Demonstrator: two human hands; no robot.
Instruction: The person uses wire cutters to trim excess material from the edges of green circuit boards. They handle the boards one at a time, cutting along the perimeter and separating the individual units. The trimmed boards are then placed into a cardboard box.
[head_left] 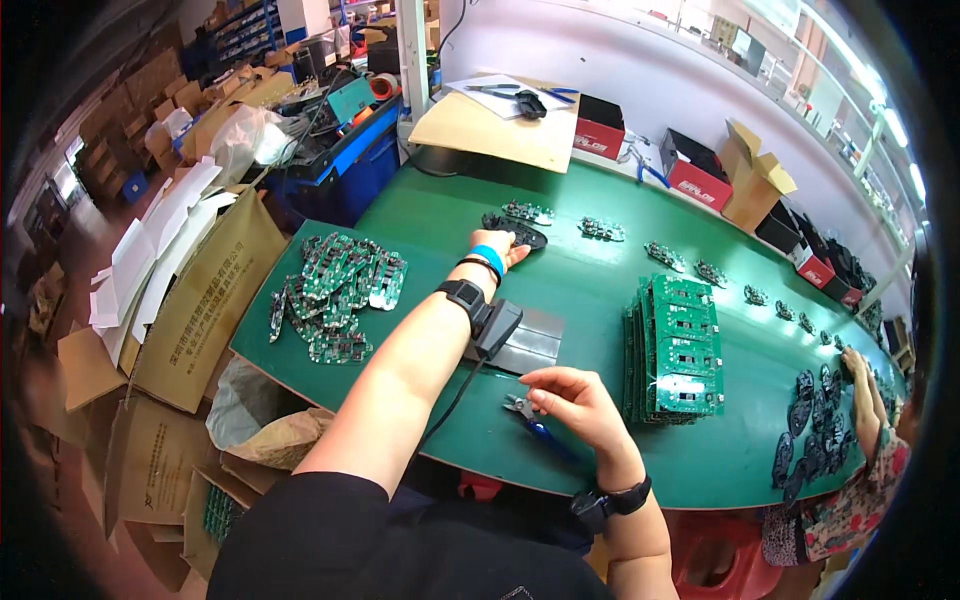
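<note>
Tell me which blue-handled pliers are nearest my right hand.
The blue-handled metal pliers just beside that hand, on the green tabletop; the others lie far back.

A black, rounded plastic piece (528, 235) is lying low on the green counter (590, 300), its near side being partly covered by the left hand (498, 246). Blue-handled pliers (542, 431) are resting beside the right hand (580, 403), their head pointing away and leftward, handles slanting toward the counter's near edge.
</note>
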